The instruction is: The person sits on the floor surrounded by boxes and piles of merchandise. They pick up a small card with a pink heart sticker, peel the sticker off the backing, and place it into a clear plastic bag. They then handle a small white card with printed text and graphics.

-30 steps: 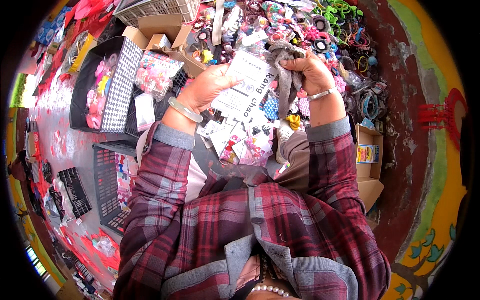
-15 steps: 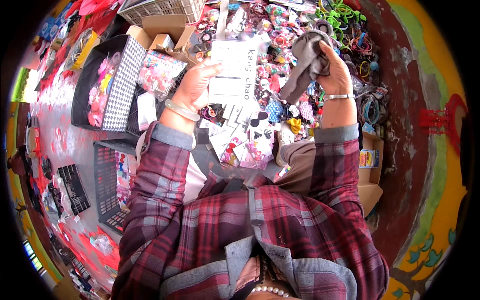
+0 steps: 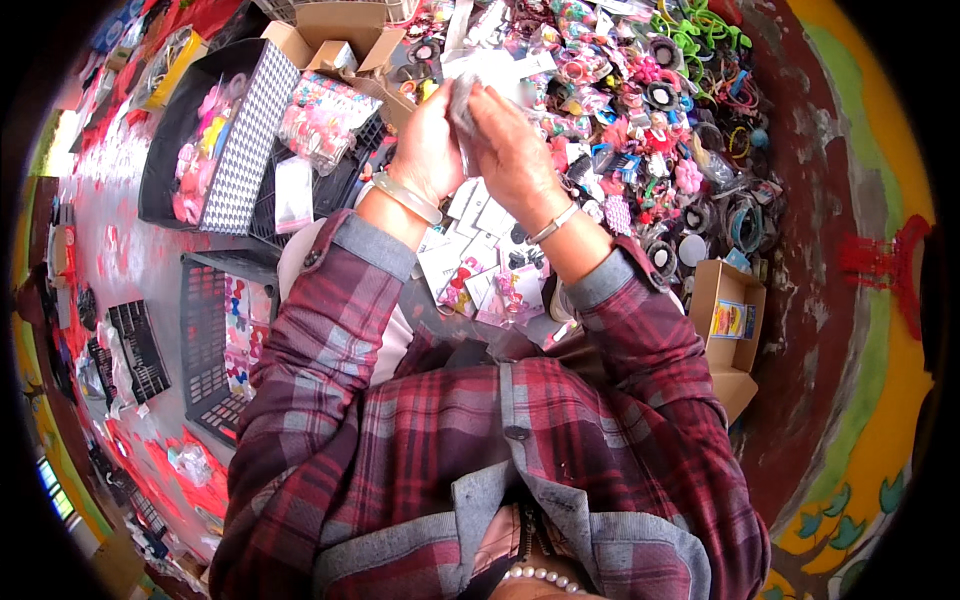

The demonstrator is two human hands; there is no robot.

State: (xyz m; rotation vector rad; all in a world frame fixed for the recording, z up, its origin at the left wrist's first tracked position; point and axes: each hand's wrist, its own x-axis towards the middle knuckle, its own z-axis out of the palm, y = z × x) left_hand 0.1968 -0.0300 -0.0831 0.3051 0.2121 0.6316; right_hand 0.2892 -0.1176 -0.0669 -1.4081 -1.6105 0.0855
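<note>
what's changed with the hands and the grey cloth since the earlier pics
The right hand has swung back left from the pile, bringing the grey cloth in beside the left hand. The white packet there is now tipped away, blurred and partly hidden. Neither hand visibly let anything go. The houndstooth box and open brown carton stayed put.

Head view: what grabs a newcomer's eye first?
The heap of bright small accessories across the upper middle and right, with vivid green bands near its top. Next, the left hand and right hand at upper centre, grey cloth between them. The houndstooth-patterned box stands out at upper left.
</note>
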